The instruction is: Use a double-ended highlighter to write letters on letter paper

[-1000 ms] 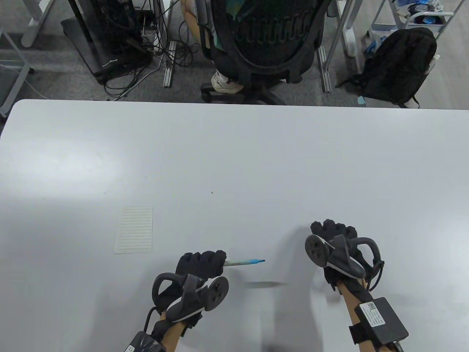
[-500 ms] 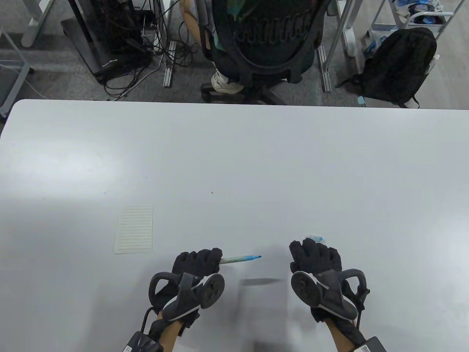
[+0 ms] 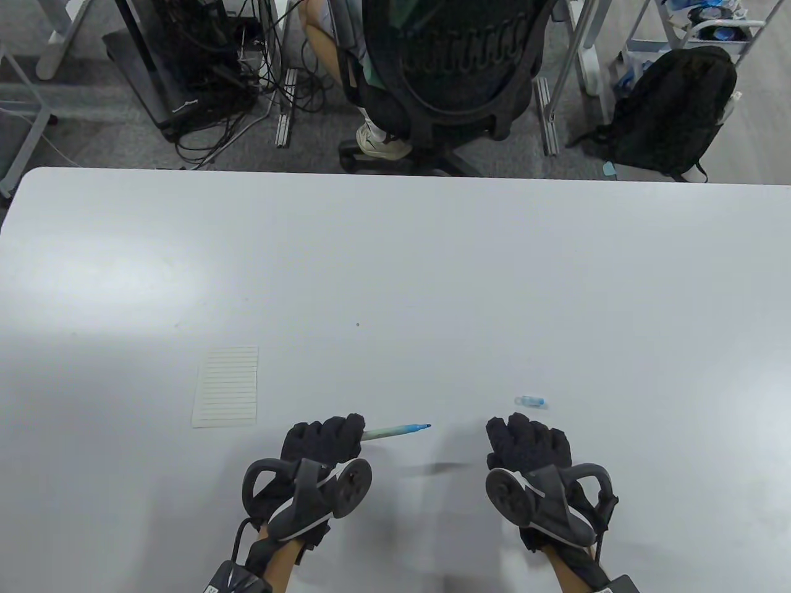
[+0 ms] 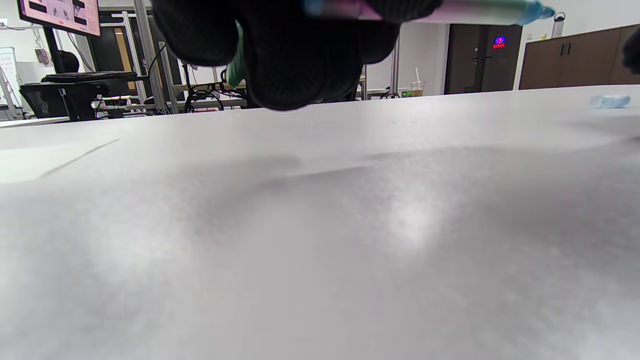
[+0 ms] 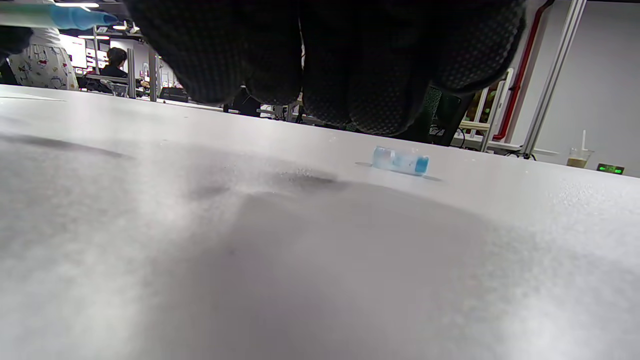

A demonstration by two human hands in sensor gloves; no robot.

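My left hand (image 3: 324, 441) grips a pale green highlighter (image 3: 395, 431) above the table, its uncapped blue tip pointing right; the same highlighter (image 4: 480, 10) runs along the top of the left wrist view. The clear blue cap (image 3: 531, 401) lies on the table just beyond my right hand (image 3: 528, 440), also visible as the cap (image 5: 400, 161) in the right wrist view. My right hand hovers with fingers loosely curled and holds nothing. A small lined letter paper (image 3: 226, 386) lies flat to the left of my left hand.
The white table (image 3: 395, 259) stretches wide beyond both hands. Past its far edge stand an office chair (image 3: 445, 74) with a person seated, a black backpack (image 3: 673, 111) and tangled cables (image 3: 204, 74) on the floor.
My right hand drew back toward me and left the cap lying on the table. My left hand with the highlighter shifted slightly left and back.
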